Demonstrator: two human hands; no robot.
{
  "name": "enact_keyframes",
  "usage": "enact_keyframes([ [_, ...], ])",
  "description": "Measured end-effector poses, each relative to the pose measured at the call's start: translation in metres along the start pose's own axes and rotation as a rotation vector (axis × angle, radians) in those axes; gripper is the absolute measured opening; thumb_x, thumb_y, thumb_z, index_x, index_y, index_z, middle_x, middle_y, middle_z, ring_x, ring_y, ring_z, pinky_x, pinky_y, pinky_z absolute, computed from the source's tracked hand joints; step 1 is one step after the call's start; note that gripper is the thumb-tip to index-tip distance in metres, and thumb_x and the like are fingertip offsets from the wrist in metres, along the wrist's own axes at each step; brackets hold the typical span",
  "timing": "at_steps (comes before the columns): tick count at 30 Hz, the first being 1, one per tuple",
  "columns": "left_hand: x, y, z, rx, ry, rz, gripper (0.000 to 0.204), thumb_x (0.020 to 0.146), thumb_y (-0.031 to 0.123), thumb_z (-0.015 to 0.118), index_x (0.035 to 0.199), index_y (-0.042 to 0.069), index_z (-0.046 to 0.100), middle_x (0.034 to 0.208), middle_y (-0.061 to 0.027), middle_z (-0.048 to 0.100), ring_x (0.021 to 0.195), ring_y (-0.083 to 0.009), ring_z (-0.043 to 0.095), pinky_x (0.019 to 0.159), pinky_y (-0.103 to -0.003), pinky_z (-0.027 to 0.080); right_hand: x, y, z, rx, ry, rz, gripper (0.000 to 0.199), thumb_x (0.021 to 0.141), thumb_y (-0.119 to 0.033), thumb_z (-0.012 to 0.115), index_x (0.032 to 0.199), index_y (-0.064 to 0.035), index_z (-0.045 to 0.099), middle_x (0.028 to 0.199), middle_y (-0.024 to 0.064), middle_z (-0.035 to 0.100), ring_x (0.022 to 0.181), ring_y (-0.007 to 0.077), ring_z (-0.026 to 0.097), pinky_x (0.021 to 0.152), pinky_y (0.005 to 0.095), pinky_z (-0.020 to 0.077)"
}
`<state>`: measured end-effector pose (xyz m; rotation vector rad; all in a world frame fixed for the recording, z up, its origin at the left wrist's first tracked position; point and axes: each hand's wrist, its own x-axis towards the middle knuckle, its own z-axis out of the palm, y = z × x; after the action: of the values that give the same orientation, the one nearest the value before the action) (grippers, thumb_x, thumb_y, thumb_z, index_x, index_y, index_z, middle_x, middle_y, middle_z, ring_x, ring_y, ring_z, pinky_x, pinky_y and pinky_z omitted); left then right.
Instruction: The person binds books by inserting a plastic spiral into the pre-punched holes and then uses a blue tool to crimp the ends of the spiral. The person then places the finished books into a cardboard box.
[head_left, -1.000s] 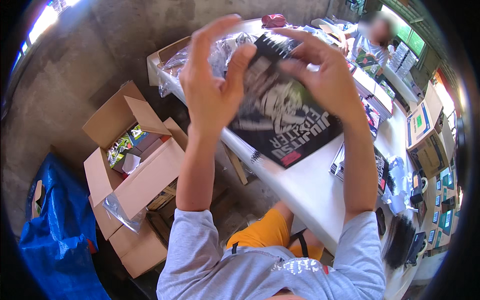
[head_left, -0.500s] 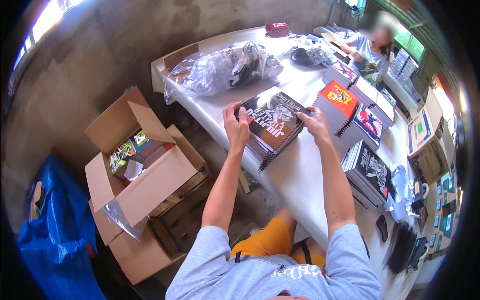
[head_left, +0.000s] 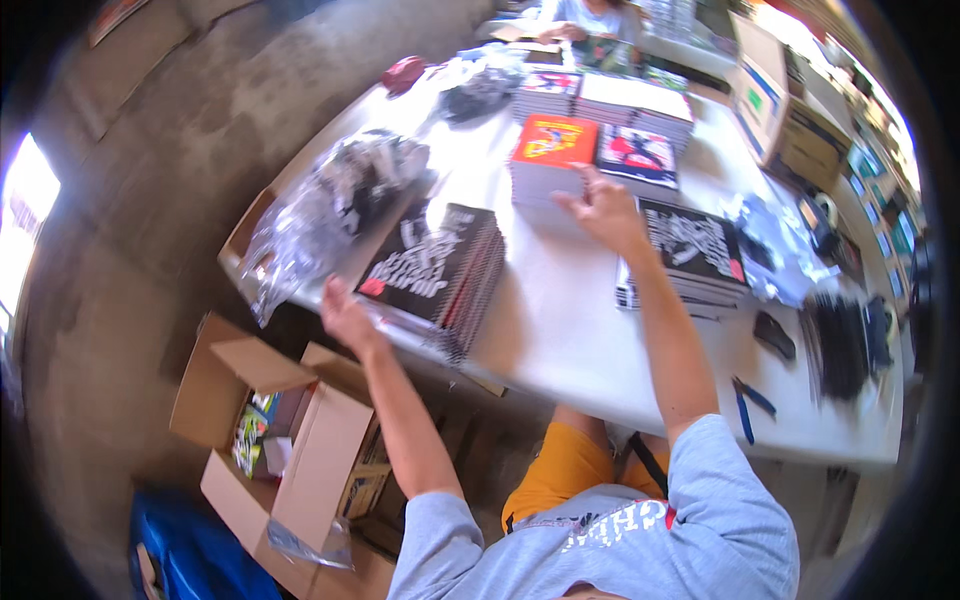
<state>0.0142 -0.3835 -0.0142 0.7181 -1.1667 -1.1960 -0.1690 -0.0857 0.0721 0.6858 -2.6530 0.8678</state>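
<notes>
A stack of black-covered spiral-bound books (head_left: 430, 270) with white lettering sits near the table's left edge. My left hand (head_left: 348, 318) is beside the stack's near left corner, its fingers loosely stretched out and holding nothing; motion blurs whether it touches the books. My right hand (head_left: 608, 212) hovers empty over the table, thumb and index finger apart. It is nearest to a stack topped by an orange-covered book (head_left: 556, 140) and another stack with a dark blue and red cover (head_left: 637, 155). Beneath my right forearm lies a second stack of black books (head_left: 695, 245).
Crumpled clear plastic (head_left: 330, 205) covers the table's left side. An open carton (head_left: 335, 455) with colourful items stands below. Blue-handled pliers (head_left: 750, 408), a dark pouch-like item (head_left: 774, 336) and black strips (head_left: 843, 345) lie right. Across the table sits a person (head_left: 590, 15).
Both hands have let go of the left black book stack. My right hand has moved across towards the orange-topped stack, my left hand slightly away. The view has swung right.
</notes>
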Motion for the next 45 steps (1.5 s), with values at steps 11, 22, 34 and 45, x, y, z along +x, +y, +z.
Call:
enact_keyframes([
  [11, -0.154, 0.138, 0.064, -0.176, -0.232, 0.604, 0.025, 0.09, 0.012, 0.055, 0.109, -0.003, 0.053, 0.11, -0.0119, 0.05, 0.109, -0.0224, 0.047, 0.094, -0.033, 0.038, -0.066, 0.262, -0.11, 0.228, -0.059, 0.608, 0.051, 0.063, -0.049, 0.077, 0.083, -0.0021, 0.069, 0.078, 0.0142, 0.067, 0.069, 0.0259, 0.064, 0.066, 0.0345, 0.0474],
  [22, -0.264, 0.07, 0.143, 0.226, -1.082, 0.408, 0.053, 0.087, 0.034, 0.056, 0.131, 0.006, 0.044, 0.134, -0.0171, 0.042, 0.13, -0.0311, 0.03, 0.103, -0.048, 0.028, -0.073, 0.301, -0.095, 0.335, 0.268, 0.473, 0.041, 0.062, -0.02, 0.081, 0.091, 0.0038, 0.066, 0.078, 0.0134, 0.067, 0.07, 0.0194, 0.065, 0.065, 0.0302, 0.0493],
  [34, -0.275, 0.063, 0.107, -0.086, -1.327, 0.019, 0.066, 0.082, 0.004, 0.062, 0.138, -0.002, 0.027, 0.136, -0.0184, 0.038, 0.132, -0.0256, 0.025, 0.107, -0.034, 0.018, -0.215, 0.187, -0.122, 0.86, 0.245, 0.08, 0.025, 0.081, 0.007, 0.059, 0.086, -0.009, 0.04, 0.075, -0.0034, 0.049, 0.072, 0.0054, 0.052, 0.066, 0.0209, 0.044],
  [45, -0.356, 0.087, 0.067, 0.32, -0.838, 0.716, 0.085, 0.078, 0.031, 0.069, 0.136, -0.003, 0.016, 0.137, -0.0253, 0.026, 0.13, -0.0397, 0.018, 0.107, -0.05, 0.014, -0.268, 0.187, -0.056, 0.79, -0.049, 0.329, 0.033, 0.081, -0.005, 0.063, 0.109, -0.0011, 0.046, 0.102, 0.013, 0.057, 0.094, 0.0204, 0.057, 0.08, 0.0336, 0.045],
])
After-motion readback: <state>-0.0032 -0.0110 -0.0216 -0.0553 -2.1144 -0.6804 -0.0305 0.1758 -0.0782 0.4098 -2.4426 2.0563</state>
